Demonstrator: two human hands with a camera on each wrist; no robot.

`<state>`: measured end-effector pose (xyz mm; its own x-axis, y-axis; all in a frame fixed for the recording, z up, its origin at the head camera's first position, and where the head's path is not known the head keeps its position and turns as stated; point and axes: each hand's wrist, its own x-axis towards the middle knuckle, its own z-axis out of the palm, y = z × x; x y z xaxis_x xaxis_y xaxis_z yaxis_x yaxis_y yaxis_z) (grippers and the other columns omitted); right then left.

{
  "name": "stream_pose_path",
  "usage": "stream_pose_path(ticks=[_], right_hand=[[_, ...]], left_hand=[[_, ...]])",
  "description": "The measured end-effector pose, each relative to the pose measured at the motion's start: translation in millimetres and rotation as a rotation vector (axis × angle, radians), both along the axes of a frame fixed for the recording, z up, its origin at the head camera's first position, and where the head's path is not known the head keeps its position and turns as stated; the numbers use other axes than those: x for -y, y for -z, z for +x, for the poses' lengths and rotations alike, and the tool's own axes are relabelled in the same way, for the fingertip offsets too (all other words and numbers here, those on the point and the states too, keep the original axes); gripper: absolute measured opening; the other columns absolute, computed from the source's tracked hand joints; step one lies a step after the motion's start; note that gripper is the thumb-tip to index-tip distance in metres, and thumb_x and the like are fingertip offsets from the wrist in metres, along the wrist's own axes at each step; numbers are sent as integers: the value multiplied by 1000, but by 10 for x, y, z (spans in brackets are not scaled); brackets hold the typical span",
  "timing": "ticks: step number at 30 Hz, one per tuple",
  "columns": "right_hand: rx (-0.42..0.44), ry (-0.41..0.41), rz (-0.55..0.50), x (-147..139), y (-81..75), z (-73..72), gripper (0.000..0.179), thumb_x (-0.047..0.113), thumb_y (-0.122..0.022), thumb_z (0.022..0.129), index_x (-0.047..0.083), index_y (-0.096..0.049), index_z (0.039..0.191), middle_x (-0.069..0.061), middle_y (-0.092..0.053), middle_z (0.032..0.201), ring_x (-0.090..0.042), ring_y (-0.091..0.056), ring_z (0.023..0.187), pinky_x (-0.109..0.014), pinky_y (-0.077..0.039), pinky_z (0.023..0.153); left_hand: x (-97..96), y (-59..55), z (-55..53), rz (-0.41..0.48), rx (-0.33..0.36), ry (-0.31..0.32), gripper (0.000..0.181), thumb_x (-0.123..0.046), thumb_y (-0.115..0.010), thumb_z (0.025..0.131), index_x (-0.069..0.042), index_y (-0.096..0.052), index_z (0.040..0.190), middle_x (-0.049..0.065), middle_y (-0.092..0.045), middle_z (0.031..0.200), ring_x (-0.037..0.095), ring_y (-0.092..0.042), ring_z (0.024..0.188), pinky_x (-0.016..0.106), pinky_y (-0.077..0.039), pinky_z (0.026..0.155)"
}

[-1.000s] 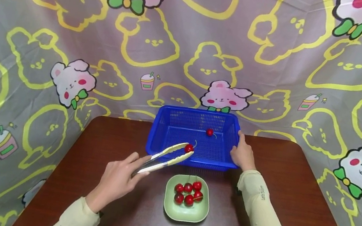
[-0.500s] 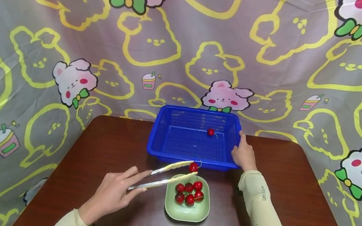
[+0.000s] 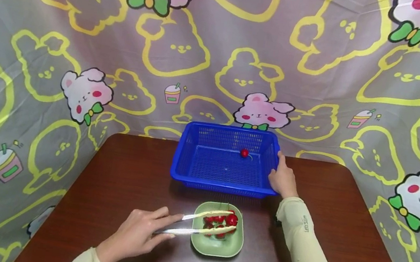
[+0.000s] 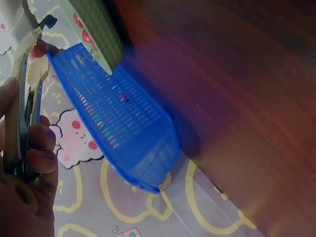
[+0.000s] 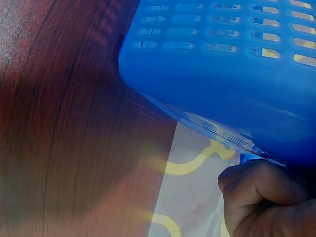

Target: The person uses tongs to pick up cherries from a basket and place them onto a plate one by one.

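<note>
My left hand (image 3: 141,233) grips a pair of tongs (image 3: 186,232) with pale yellow tips. The tongs reach over a square light-green dish (image 3: 215,250), and a red cherry (image 3: 232,219) sits between their tips. Several other cherries lie in the dish, partly hidden by the tongs. In the left wrist view, a cherry (image 4: 38,48) shows at the tips. My right hand (image 3: 283,180) holds the right rim of a blue slotted basket (image 3: 222,184); the right wrist view shows curled fingers (image 5: 261,182) at its rim. One stemmed cherry (image 3: 244,153) lies inside the basket, toward the back right.
The basket stands at the back of a dark brown wooden table (image 3: 139,161), with the dish in front of it. A grey cloth (image 3: 208,34) printed with cartoon animals hangs behind the table and along its sides.
My left hand has brought the tongs and their cherry from over the basket's front edge toward me, down to the dish. The right hand has stayed on the basket's rim.
</note>
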<state>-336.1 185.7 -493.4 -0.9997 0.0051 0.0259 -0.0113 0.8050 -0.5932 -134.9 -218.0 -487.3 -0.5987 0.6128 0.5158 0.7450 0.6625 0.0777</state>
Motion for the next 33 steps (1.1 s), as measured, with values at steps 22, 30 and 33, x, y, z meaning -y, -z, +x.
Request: stream_pose_path(ticks=[22,30,33], right_hand=[[18,5,-4,19,-11,-7,70,11,-44,103,7,-12,165,-43,-50,140,-59,-58,119,-65,-44,102],[22,3,-9,17,-13,-6,70,11,-45,104,7,-12,165,-43,-50,140,-57,-58,119,-65,-45,102],[26,1,-10,11,-11,-10,70,11,-44,104,7,-11,166,-43,-52,138,-56,-61,115,-64,-46,100]], left_hand=[[-107,147,37,-116,83,60,46,-37,-85,85,-26,-73,127,-15,-44,82,-7,-27,56,13,-21,48],[-118,168,38,-137,80,61,45,-37,-85,84,-25,-73,126,-15,-44,82,-7,-25,55,14,-21,48],[-124,172,40,-148,81,58,45,-38,-84,85,-26,-73,126,-15,-45,82,-7,-24,55,14,-22,47]])
